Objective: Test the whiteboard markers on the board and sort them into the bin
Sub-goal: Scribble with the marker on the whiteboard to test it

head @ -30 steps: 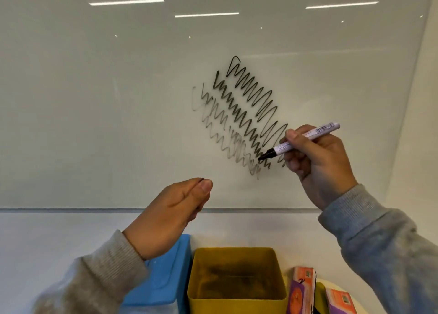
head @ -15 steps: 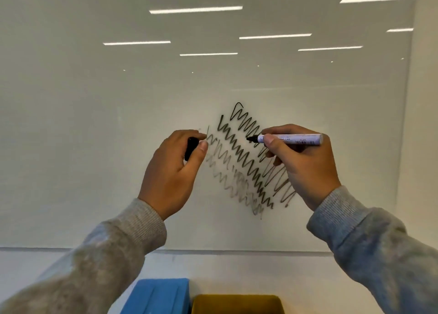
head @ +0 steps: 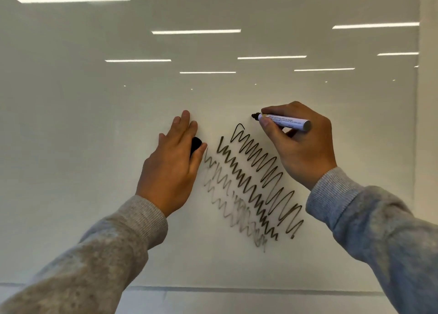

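My right hand [head: 301, 145] holds an uncapped white-barrelled marker [head: 283, 122] with a black tip. The tip rests at or very near the whiteboard [head: 94, 148], just above and right of the top of the zigzag scribbles [head: 251, 183]. Several black and grey zigzag lines run diagonally down to the right. My left hand [head: 173, 164] lies flat on the board to the left of the scribbles. It pins the black marker cap [head: 195, 145] between thumb and palm, with the fingers stretched upward. The bin is out of view.
The glossy board reflects ceiling light strips. Its lower edge [head: 237, 289] runs across the bottom of the view, with white wall below. The board's right edge [head: 417, 148] meets a white wall on the far right.
The view tilted up, so the blue and yellow bins dropped out of sight. My right hand carried the marker from the lower scribbles to above their top. My left hand rose and spread onto the board.
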